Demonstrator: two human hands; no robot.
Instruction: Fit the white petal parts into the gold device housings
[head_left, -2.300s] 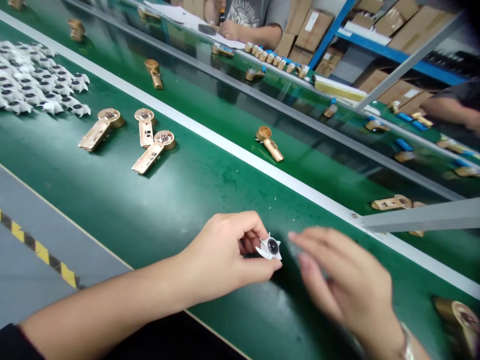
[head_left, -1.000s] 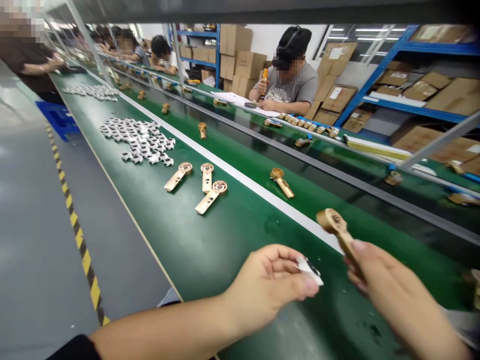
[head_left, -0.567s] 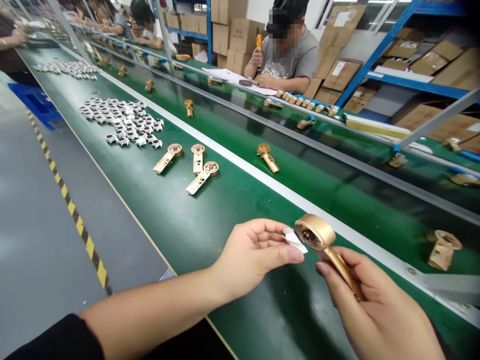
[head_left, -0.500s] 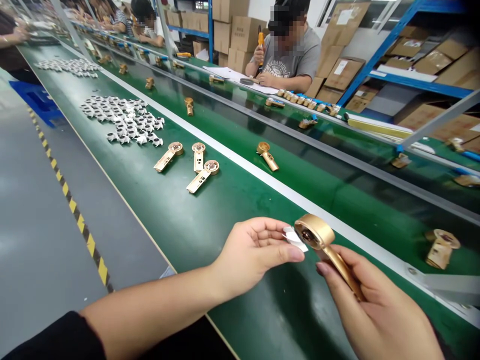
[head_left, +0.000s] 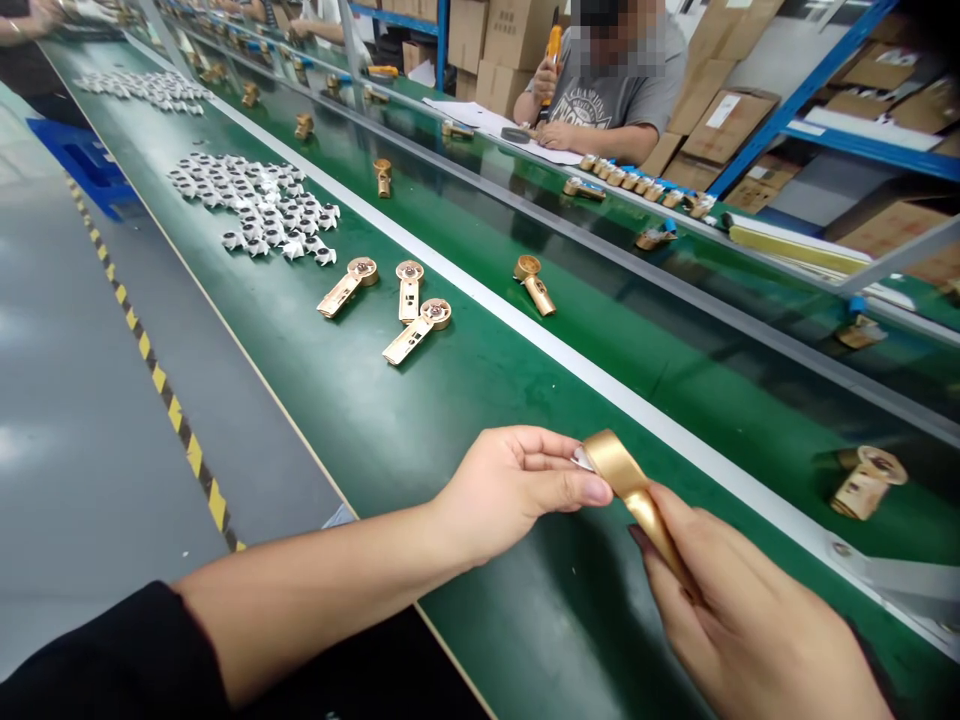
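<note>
My right hand (head_left: 750,600) grips the handle of a gold handheld fan housing (head_left: 616,465), its round head tilted up toward my other hand. Between the thumb and fingers of my left hand (head_left: 502,495) is a small white fan blade (head_left: 581,457), mostly hidden by the fingers and the housing. The blade is at the open face of the round head; whether it sits inside, I cannot tell. Farther up the green bench, three gold fan housings (head_left: 411,345) lie with their inner sides showing. Beyond them spreads a cluster of white fan blades (head_left: 259,205).
Across the white strip (head_left: 480,310), gold housings lie along the dark green belt, one (head_left: 534,285) ahead and another (head_left: 868,483) at right. A metal bracket (head_left: 911,580) juts in at lower right. Opposite, a co-worker (head_left: 600,90) holds an orange-yellow tool (head_left: 553,60).
My right hand has turned the housing so its open face points toward my left hand. The white blade has come against the round head and shows less. The camera view has shifted slightly.
</note>
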